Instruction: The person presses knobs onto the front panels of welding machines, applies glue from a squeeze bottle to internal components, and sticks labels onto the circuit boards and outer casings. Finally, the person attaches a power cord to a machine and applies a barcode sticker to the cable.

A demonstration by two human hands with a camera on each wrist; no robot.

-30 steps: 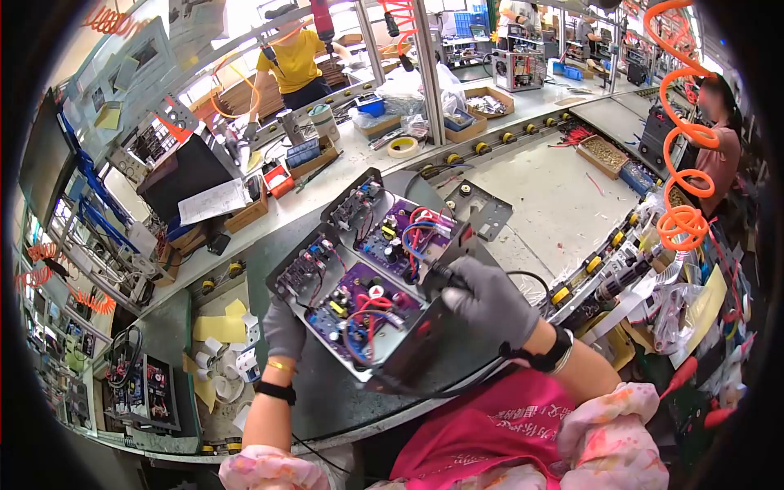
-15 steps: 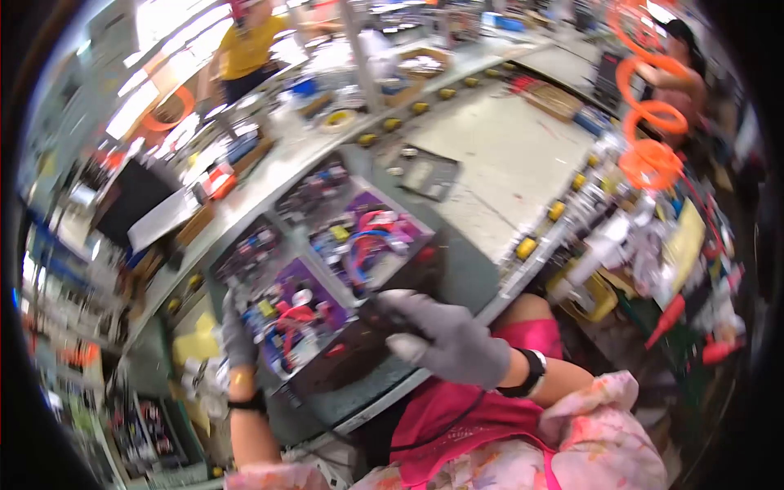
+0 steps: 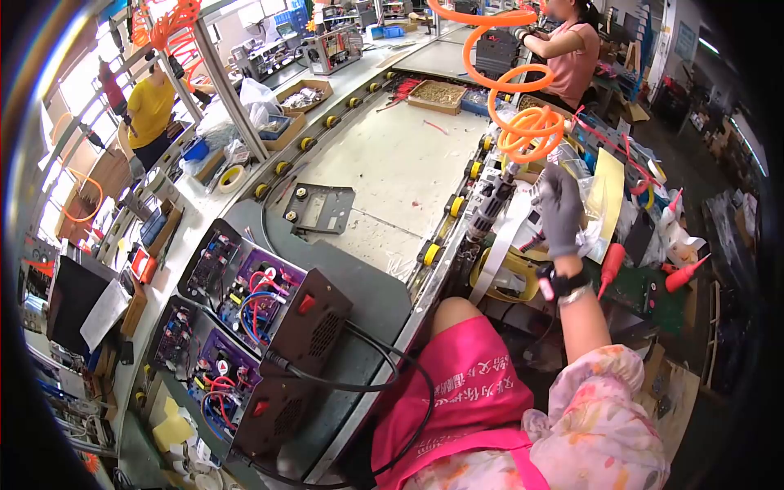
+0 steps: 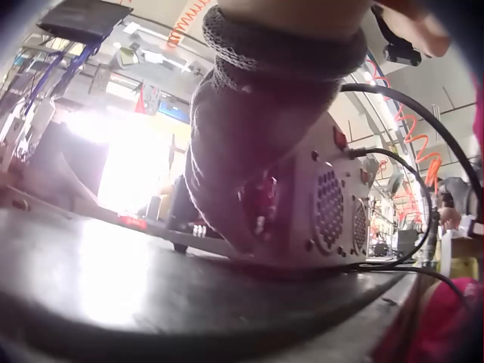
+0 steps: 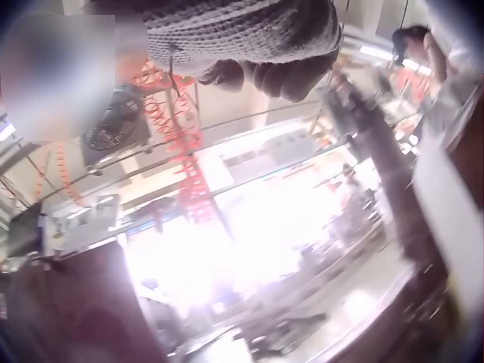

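Note:
Two open-topped metal units with purple circuit boards (image 3: 265,286) (image 3: 220,367) stand side by side on the dark work surface (image 3: 371,286). In the left wrist view my gloved left hand (image 4: 253,128) touches the side of a perforated metal case (image 4: 336,204), fingers pointing down near its lower edge; the head view does not show this hand. My gloved right hand (image 3: 562,212) (image 5: 257,53) is raised off the units, fingers loosely bent, with nothing seen in it. Left of it, a silver-and-black cylindrical tool (image 3: 492,204) hangs below an orange coiled hose (image 3: 529,135).
Black cables (image 3: 367,384) loop over the front edge. A flat metal plate (image 3: 322,208) lies behind the units. Yellow rollers (image 3: 429,255) line the rails. Red-tipped bottles (image 3: 611,265) and plastic bags are at the right. Two people stand farther off.
My right hand has left the black cable end by the units and moved up and right, near the hanging tool. The view has turned right; the units appear farther left.

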